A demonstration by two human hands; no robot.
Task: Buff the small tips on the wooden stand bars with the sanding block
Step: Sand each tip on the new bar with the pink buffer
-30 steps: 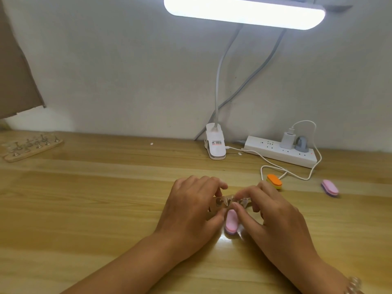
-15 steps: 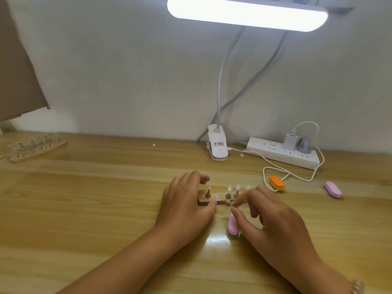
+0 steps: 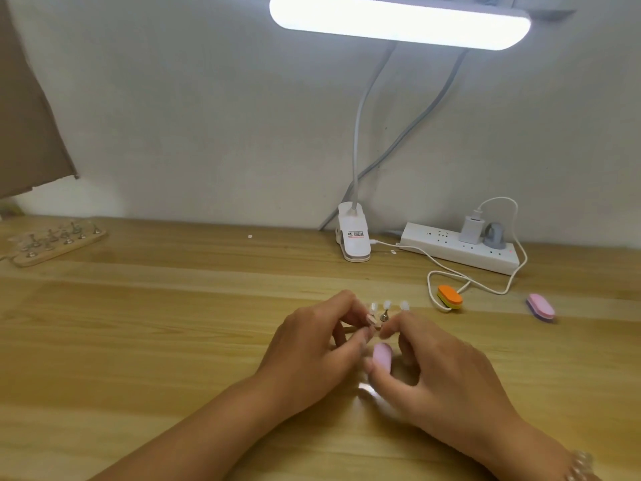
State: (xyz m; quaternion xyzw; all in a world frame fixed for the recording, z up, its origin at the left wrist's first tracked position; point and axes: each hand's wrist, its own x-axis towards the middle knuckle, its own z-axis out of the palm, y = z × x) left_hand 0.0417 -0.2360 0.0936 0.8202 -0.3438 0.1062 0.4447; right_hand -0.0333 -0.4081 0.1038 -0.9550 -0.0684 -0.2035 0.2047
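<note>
A beaded bracelet (image 3: 580, 464) sits on the right wrist at the near edge. Both forearms reach in over the wooden counter (image 3: 156, 341).

The right hand (image 3: 445, 378) has its grip closed on the pink block (image 3: 382, 355): the thumb is at its near end and curled fingers are at its far side, though the hand is blurred. The block sits low over the counter, between the two hands and just in front of the bar (image 3: 377, 326).

The left hand (image 3: 312, 345) has its grip closed round the bar's left part, fingers curled over it so that most of the wood is hidden. Three pale tips (image 3: 387, 303) stand up in a row above the fingers, one on a visible metal peg (image 3: 384, 316).

Further right lie an orange block (image 3: 450, 297) inside a loop of white cable (image 3: 430, 282) and, well apart from it, a second pink block (image 3: 541, 307).

At the wall are a power strip (image 3: 458, 253) with a charger plugged in and a lamp clip (image 3: 353, 239). The lit lamp (image 3: 399, 22) hangs overhead. Far left, a second stand (image 3: 52, 244) holds bare pegs below a sheet of cardboard (image 3: 27, 116).
</note>
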